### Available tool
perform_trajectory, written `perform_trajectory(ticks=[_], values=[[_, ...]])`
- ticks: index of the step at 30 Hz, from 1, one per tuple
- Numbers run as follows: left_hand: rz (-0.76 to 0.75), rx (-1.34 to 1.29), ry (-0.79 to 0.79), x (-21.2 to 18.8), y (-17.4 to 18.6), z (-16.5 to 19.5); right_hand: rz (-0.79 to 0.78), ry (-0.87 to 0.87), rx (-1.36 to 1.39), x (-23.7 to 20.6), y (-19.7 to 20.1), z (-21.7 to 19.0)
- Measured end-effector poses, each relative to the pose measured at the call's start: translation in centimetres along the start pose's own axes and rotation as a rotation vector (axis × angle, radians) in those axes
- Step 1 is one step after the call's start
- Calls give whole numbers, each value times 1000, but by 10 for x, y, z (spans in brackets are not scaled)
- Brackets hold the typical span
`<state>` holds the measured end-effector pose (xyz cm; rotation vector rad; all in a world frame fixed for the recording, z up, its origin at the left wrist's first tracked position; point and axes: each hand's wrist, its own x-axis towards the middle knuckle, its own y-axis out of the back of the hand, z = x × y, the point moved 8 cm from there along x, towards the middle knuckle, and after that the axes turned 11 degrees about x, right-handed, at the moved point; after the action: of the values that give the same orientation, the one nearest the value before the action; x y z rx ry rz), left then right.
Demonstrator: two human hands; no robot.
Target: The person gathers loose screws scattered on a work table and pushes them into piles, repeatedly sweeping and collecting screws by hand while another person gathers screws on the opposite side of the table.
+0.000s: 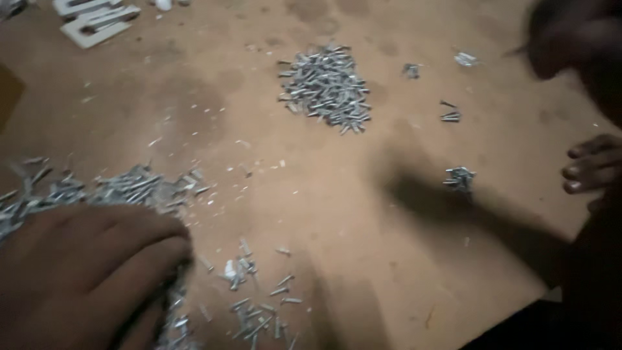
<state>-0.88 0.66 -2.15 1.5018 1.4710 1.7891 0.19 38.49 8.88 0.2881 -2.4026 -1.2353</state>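
My left hand [84,272] lies low at the left, on a loose heap of small metal screws [123,191]. Its fingers [152,249] are curled over the screws, so I cannot tell if they pinch any. The heap spreads from this hand up and to the left, and some single screws [262,308] lie just to its right, pointing in many directions. My right hand [570,35] is high at the right, dark and blurred; I cannot tell how its fingers stand. A second, tidy pile [327,87] lies far ahead in the middle of the brown desk [272,194], nearer to the right hand. A small cluster [460,178] lies between.
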Motion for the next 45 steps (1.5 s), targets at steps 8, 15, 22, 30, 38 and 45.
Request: perform_trajectory(ticks=[8,15,22,30,38,45], values=[[-55,30,-102,-28,-44,-27,-327,-197,-33,-12,-23,53],[-82,-43,-245,-25,-52,-28,-628,-462,28,-47,-35,109],[-51,66,-2,1,-3,-16,-344,-39,79,-13,-50,50],[35,-10,-61,23,51,14,-93,-86,-36,15,-137,-38],[-19,-118,-128,21,45,26,-349,277,-48,26,-184,-94],[-224,-184,-190,20,24,32,-258,41,13,46,-178,-81]])
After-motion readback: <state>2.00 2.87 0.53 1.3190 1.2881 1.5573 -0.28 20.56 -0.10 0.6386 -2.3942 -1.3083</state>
